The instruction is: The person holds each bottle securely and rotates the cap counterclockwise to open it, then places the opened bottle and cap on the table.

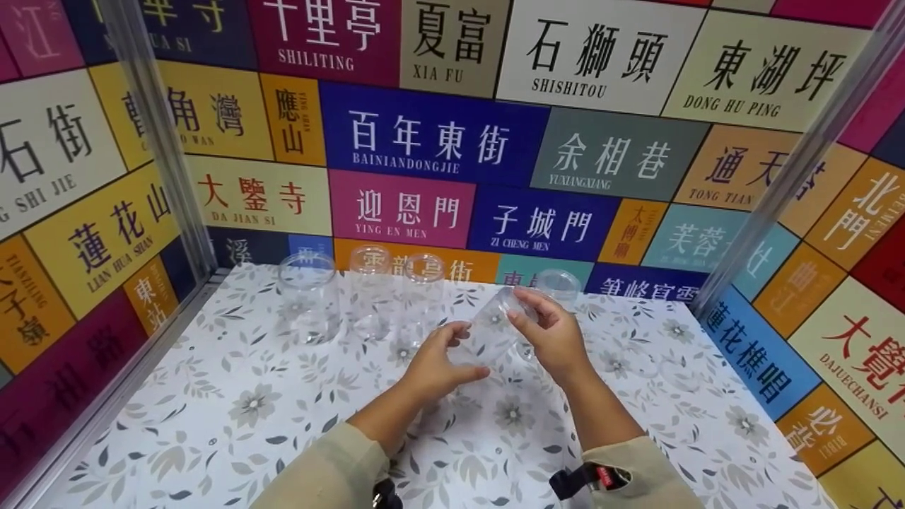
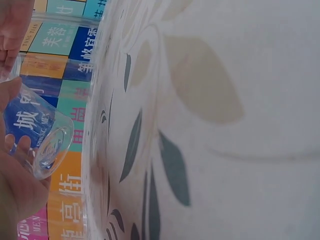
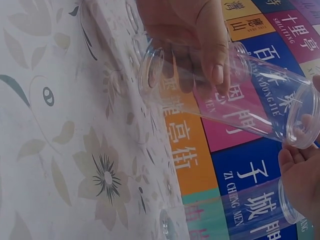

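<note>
A clear cylindrical jar [image 1: 498, 322] is held tilted above the table, its base toward the lower left. My right hand [image 1: 558, 336] pinches it near the rim; the right wrist view shows those fingertips [image 3: 295, 155] at the rim end. Around the lower part of the jar [image 3: 235, 100], my left hand [image 1: 438, 364] is spread in a loose curve, thumb apart from the fingers. Seen through the clear wall are some left fingers [image 3: 182, 65]; whether they press on it I cannot tell. In the left wrist view the jar's round base [image 2: 52, 145] faces the camera.
Several clear jars stand along the back: a wide one [image 1: 309, 300] at the left, two narrower ones [image 1: 370, 293] beside it, and one [image 1: 558, 283] behind my right hand. A floral cloth [image 1: 247, 410] covers the table. Panels with signs [image 1: 431, 141] enclose it.
</note>
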Tool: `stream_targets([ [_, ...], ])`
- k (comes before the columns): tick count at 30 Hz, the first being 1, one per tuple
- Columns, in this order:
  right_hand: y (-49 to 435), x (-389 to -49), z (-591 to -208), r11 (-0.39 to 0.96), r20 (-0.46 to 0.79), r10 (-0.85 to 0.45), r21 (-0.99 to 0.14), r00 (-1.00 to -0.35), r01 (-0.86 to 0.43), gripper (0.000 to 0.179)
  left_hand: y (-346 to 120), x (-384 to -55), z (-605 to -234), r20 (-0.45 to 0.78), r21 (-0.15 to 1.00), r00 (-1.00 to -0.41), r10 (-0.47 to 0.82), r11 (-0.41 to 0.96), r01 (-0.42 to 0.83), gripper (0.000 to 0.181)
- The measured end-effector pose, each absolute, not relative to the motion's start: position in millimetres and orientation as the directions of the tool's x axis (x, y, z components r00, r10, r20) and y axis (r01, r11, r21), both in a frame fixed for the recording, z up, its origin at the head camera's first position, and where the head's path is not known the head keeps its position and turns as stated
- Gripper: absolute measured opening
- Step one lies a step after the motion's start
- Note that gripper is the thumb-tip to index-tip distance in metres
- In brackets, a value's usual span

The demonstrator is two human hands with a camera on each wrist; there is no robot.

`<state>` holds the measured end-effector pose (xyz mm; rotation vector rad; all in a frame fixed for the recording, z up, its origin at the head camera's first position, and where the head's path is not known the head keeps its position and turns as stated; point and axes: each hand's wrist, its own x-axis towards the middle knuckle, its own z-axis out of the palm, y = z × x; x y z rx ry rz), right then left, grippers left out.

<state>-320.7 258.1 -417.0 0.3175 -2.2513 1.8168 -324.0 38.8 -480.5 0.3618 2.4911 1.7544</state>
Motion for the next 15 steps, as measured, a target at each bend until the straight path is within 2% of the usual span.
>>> stream_targets([
  [8, 259.5, -320.2, -418.2, 0.128, 0.334, -0.087, -0.931, -0.939, -0.343, 0.044, 39.5, -325.0, -482.5, 0.077, 0.944, -0.971, 0.227, 0.298, 0.145, 0.084],
  [15, 258.8, -320.1, -418.1, 0.152, 0.324, -0.105, -0.929, -0.940, -0.337, 0.047, 39.3, -326.0, -483.9, 0.075, 0.943, -0.973, 0.219, 0.301, 0.140, 0.085],
])
